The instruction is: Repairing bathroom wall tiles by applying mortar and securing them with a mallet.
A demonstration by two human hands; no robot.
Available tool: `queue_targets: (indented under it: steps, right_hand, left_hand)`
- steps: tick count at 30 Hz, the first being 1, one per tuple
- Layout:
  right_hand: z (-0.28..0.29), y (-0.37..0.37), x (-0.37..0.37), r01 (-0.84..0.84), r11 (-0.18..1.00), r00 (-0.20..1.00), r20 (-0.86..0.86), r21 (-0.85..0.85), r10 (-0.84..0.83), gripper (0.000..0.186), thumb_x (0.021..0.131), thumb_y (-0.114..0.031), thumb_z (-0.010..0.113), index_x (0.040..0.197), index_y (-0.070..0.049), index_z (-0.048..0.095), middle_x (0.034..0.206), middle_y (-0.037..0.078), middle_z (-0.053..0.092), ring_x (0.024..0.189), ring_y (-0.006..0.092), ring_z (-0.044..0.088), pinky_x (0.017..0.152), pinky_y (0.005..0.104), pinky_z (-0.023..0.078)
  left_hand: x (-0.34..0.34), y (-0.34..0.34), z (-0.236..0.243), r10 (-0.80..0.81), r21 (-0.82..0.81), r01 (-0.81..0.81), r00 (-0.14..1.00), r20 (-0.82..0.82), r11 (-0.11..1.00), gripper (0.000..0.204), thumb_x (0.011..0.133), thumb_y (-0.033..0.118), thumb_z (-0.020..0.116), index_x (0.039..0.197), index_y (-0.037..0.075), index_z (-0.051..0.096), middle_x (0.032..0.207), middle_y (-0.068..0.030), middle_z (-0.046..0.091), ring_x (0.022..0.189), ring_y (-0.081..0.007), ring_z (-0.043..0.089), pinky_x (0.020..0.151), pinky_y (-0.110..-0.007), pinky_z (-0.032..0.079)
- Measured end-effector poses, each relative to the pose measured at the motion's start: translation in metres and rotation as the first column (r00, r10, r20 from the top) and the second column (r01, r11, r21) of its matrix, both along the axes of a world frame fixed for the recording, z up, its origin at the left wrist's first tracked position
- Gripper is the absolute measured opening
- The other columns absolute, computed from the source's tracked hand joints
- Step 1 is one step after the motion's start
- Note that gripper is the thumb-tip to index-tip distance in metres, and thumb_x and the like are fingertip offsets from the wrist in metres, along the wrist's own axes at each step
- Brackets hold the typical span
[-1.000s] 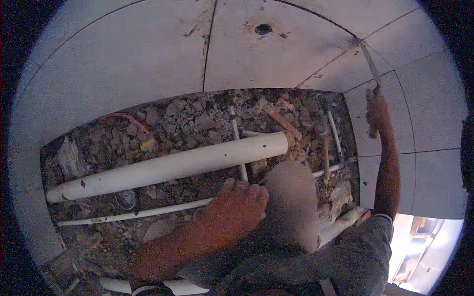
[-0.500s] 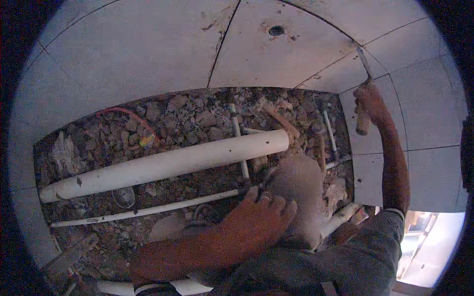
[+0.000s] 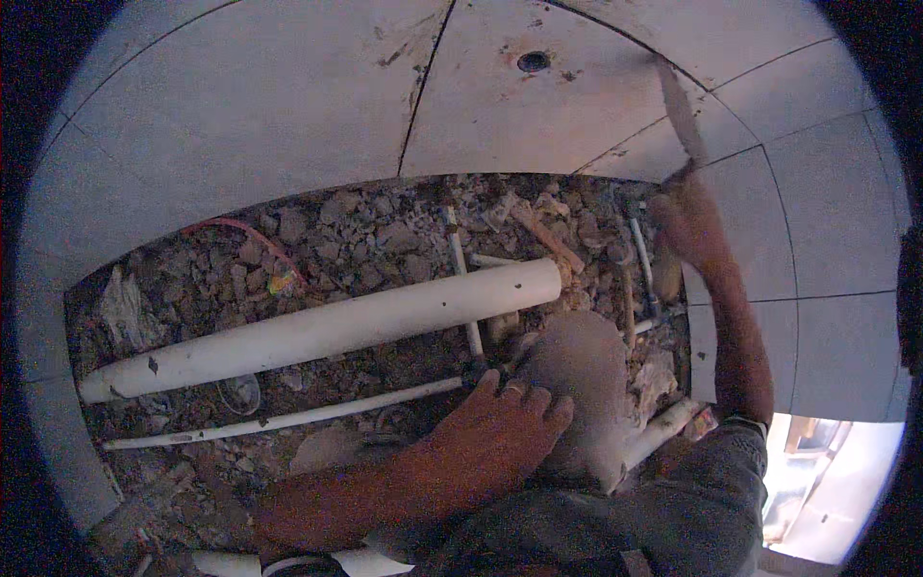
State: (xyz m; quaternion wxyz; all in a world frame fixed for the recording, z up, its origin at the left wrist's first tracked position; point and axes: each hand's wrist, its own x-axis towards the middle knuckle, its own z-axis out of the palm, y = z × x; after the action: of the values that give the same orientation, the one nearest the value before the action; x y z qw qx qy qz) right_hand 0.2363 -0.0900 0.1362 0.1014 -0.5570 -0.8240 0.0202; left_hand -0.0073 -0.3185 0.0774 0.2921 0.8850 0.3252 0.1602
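Observation:
My right hand (image 3: 687, 226) is closed around the handle of a trowel (image 3: 683, 115). Its flat blade points up and away along the tiled wall, near the corner where the walls meet; motion blurs both hand and blade. The handle's lower end shows dimly below my fist. My left hand (image 3: 505, 413) rests over my bent, dusty knee (image 3: 586, 375), its fingers loosely spread and holding nothing. A round dark hole (image 3: 534, 62) sits in the tile to the left of the blade.
A thick white pipe (image 3: 327, 332) lies across broken rubble (image 3: 394, 236). Below it runs a thin white pipe (image 3: 288, 420), with more upright thin pipes at the right. A red tube (image 3: 255, 236) and a crumpled plastic bag (image 3: 130, 308) lie at left. Bright light enters at an opening (image 3: 827, 481).
My right hand and the trowel have moved left and slightly down, and the blade has turned to show more of its flat side. My left hand stays on the knee.

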Motion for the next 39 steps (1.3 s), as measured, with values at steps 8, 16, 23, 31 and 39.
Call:
queue_targets:
  steps: [8,16,23,31,39]
  right_hand:
    - [-0.005,-0.023,-0.030,-0.208,0.978,0.976,0.058,-0.027,0.209,0.045,0.085,-0.028,0.056,0.117,0.001,0.046,0.110,0.024,0.056,0.105,0.0405,0.053,0.088,0.0446,0.041]
    - [-0.005,0.035,0.034,0.062,0.995,0.989,0.129,0.080,-0.072,0.037,0.086,-0.023,0.055,0.110,0.004,0.046,0.100,0.029,0.058,0.092,0.0467,0.056,0.076,0.0512,0.046]
    - [-0.020,0.070,0.150,0.188,0.943,0.939,0.230,0.276,-0.254,0.038,0.085,-0.023,0.056,0.111,0.003,0.045,0.094,0.025,0.060,0.080,0.0434,0.058,0.069,0.0497,0.046]
    - [-0.140,-0.020,0.235,0.255,0.965,0.967,0.003,0.056,-0.256,0.037,0.084,-0.022,0.057,0.111,0.002,0.050,0.096,0.024,0.058,0.088,0.0426,0.055,0.075,0.0466,0.045]
    - [-0.323,-0.046,0.258,0.136,0.826,0.603,-0.616,-0.547,-0.507,0.040,0.086,-0.022,0.056,0.117,0.003,0.049,0.108,0.020,0.057,0.093,0.0335,0.057,0.079,0.0436,0.047]
  left_hand:
    - [-0.003,0.005,0.005,-0.062,-0.149,0.054,0.997,-0.053,0.987,0.039,0.087,0.021,0.050,0.122,0.005,0.048,0.099,-0.0193,0.056,0.093,-0.0343,0.059,0.082,-0.051,0.046]
    - [0.000,0.004,0.005,-0.078,-0.155,0.072,0.996,-0.031,0.985,0.039,0.088,0.024,0.051,0.125,0.012,0.048,0.096,-0.0179,0.056,0.092,-0.0355,0.058,0.081,-0.050,0.045]
    - [-0.005,0.009,0.011,-0.046,-0.154,0.055,0.997,0.061,0.986,0.038,0.088,0.024,0.052,0.124,0.013,0.048,0.092,-0.0165,0.055,0.090,-0.0340,0.059,0.079,-0.048,0.046]
    - [0.008,0.034,0.004,-0.179,-0.295,0.183,0.983,0.040,0.938,0.034,0.088,0.026,0.052,0.118,0.009,0.049,0.094,-0.0176,0.058,0.088,-0.0369,0.060,0.081,-0.049,0.047]
    - [0.015,0.084,-0.026,0.065,-0.427,-0.080,0.997,-0.050,0.901,0.035,0.090,0.030,0.050,0.112,0.004,0.055,0.112,-0.0166,0.058,0.105,-0.0344,0.055,0.093,-0.043,0.042]
